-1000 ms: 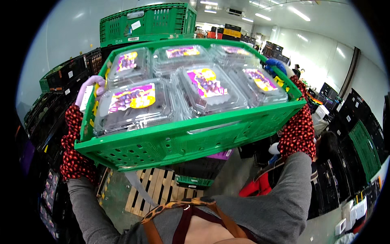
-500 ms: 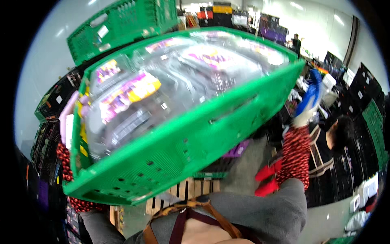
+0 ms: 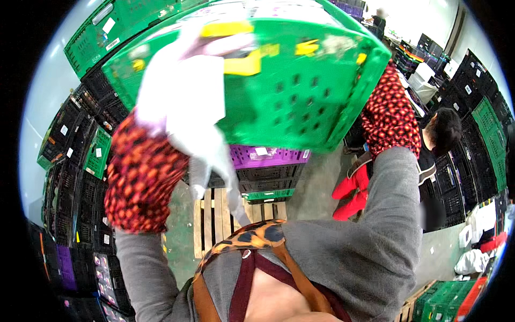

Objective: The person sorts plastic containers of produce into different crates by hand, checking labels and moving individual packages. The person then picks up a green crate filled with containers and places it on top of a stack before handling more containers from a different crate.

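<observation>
A large green plastic crate (image 3: 257, 91) is held up before me, its short end with a yellow handle turned toward me. My left hand (image 3: 185, 67), in a pale glove, is closed around that yellow handle (image 3: 244, 65). Motion blurs the hand. White sheet-like material (image 3: 206, 142) hangs from the hand and wrist. My right arm, in a red-and-black patterned sleeve cover (image 3: 390, 115), reaches up along the crate's right side. The right hand itself is hidden behind the crate. Only a strip of the packages inside shows at the top.
Below stands a stack with a purple crate (image 3: 268, 155) on top, by a wooden pallet (image 3: 214, 222). Black crates (image 3: 78, 193) line the left, with green crates (image 3: 88, 45) at the far left. A person (image 3: 442, 129) in red trousers bends close on my right.
The crate has swung round and risen, so its yellow-handled end now faces me. My left hand has come into view on that handle. The blue-gloved right hand has gone behind the crate.
</observation>
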